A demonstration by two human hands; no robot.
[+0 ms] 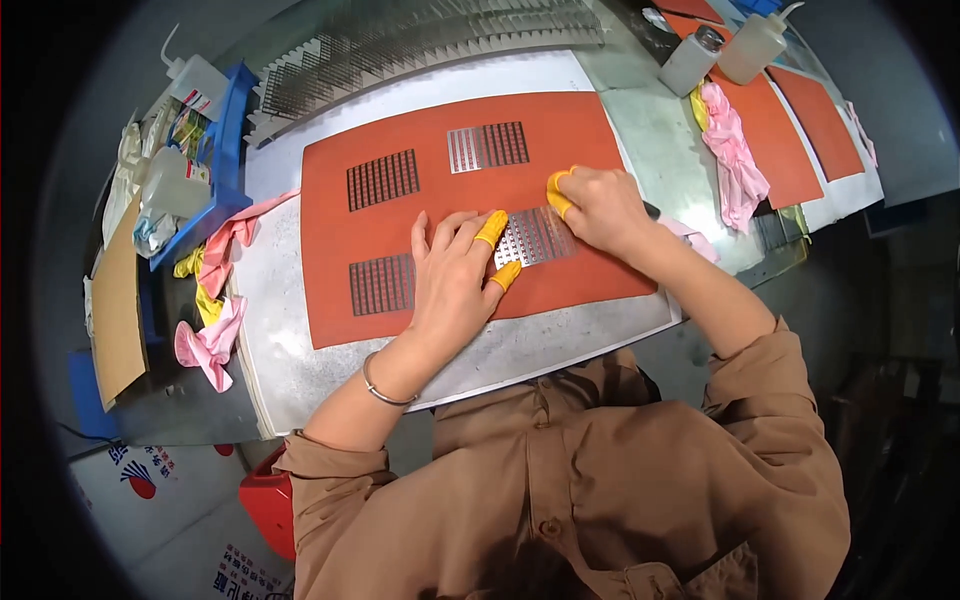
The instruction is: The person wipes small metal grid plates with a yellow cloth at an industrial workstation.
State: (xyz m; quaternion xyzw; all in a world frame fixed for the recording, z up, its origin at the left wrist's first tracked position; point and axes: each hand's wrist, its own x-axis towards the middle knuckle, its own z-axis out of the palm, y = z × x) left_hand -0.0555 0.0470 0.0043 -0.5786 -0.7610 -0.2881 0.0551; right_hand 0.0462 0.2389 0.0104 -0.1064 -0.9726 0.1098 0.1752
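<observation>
A small perforated metal plate (535, 238) lies on an orange mat (440, 205), pinned between two hands at a workbench. The left hand (452, 280) lies flat and spread on the mat, its yellow-capped fingertips (491, 228) pressing the plate's left edge. The right hand (598, 208) is curled at the plate's upper right corner, a yellow-capped finger (556, 192) touching its edge; whether it pinches anything cannot be told.

Three more grids sit apart on the same mat: one (383, 179) upper left, one (488, 146) top centre, one (381, 284) just left of the left hand. The mat rests on a grey sheet (300, 350). Beyond it lies a large slotted metal rack (420, 45). Pink and yellow cloths (212, 300) trail off the left side below a blue tray (228, 170) of bottles; another pink cloth (732, 160) lies right, near two plastic bottles (725, 52) and further orange mats (800, 130).
</observation>
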